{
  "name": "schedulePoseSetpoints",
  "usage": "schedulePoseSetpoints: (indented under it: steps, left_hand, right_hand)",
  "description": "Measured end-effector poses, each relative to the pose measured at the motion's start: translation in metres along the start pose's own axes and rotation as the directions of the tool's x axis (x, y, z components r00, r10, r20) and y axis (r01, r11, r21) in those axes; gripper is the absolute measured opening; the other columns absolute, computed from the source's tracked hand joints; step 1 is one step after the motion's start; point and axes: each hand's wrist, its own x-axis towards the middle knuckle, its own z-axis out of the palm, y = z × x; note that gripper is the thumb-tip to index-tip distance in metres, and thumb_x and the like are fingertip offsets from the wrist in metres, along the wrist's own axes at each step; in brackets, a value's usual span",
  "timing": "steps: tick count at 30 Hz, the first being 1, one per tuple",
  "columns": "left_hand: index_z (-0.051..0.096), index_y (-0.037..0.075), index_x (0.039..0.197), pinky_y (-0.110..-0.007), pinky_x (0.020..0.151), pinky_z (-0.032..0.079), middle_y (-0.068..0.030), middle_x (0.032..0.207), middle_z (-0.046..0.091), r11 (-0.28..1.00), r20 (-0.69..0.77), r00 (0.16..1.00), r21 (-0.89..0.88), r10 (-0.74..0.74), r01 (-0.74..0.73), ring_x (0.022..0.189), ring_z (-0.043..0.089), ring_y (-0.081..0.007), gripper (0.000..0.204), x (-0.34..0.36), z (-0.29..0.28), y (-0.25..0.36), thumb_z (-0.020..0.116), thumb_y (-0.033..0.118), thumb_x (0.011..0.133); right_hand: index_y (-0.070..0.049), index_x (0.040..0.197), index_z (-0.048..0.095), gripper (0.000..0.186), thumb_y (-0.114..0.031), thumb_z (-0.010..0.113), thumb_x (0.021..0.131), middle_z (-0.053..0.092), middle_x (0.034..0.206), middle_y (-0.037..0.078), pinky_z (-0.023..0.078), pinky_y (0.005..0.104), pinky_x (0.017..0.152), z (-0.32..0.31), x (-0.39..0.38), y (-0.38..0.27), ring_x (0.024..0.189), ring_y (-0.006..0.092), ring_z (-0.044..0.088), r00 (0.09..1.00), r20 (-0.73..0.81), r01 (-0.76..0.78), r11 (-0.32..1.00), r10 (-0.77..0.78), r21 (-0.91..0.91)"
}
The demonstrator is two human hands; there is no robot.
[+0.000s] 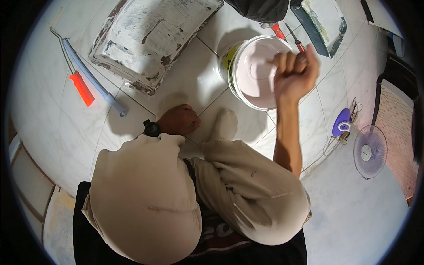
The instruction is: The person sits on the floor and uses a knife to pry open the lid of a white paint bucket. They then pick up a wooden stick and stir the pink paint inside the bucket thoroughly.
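My right hand (296,75) is raised over the right rim of a white paint bucket (236,66), fingers curled and slightly blurred. No object shows in it. Pale pinkish paint (254,70) lies inside the bucket. My left hand (180,120), with a dark watch (152,128) on its wrist, is closed with its back upward beside my left knee. Nothing sticks out of it. Just beyond the right hand are a red-handled tool with a thin dark shaft (297,40) and another red handle (278,31).
A paint-smeared block-like object (145,39) lies at the upper left. Left of it are an orange-handled roller frame (82,88) and a grey-blue tube (90,75). A black bag (260,9) and a dark paint tray (324,26) are at the far side. A fan (370,152) stands at right.
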Motion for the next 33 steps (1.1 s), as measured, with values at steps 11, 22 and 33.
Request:
schedulePoseSetpoints:
  steps: [11,22,33]
  left_hand:
    - [0.077,0.012,0.096,-0.039,0.093,0.053,-0.0023,0.091,0.075,0.997,-0.022,1.0,-0.076,0.001,-0.003,0.096,0.067,-0.0281,0.012,-0.003,0.011,-0.01,0.074,0.024,0.095]
    - [0.075,0.01,0.091,-0.038,0.094,0.052,-0.0032,0.081,0.072,0.995,-0.037,0.999,-0.102,0.021,-0.025,0.082,0.068,-0.0228,0.013,0.006,0.003,0.001,0.071,0.02,0.098]
    - [0.076,0.01,0.092,-0.039,0.093,0.052,-0.0042,0.086,0.073,0.997,-0.069,0.997,-0.079,-0.015,0.009,0.086,0.066,-0.0269,0.013,-0.008,0.005,0.002,0.072,0.02,0.097]
  right_hand:
    - [-0.017,0.059,0.021,0.058,-0.028,0.059,0.102,0.013,0.056,-0.003,0.024,0.0365,0.05,0.001,-0.007,0.002,0.051,0.0153,0.013,0.995,0.033,-0.091,0.996,0.091,-0.017]
    - [-0.018,0.06,0.014,0.06,-0.021,0.056,0.104,0.011,0.056,-0.002,0.02,0.0356,0.052,-0.001,-0.015,-0.005,0.05,0.0152,0.01,0.996,0.002,-0.089,0.992,0.089,0.085]
    - [-0.015,0.052,0.028,0.06,-0.018,0.061,0.102,0.028,0.05,-0.001,0.022,0.0335,0.047,-0.006,-0.013,0.006,0.043,0.0134,0.026,0.993,0.037,-0.114,0.985,0.11,0.131]
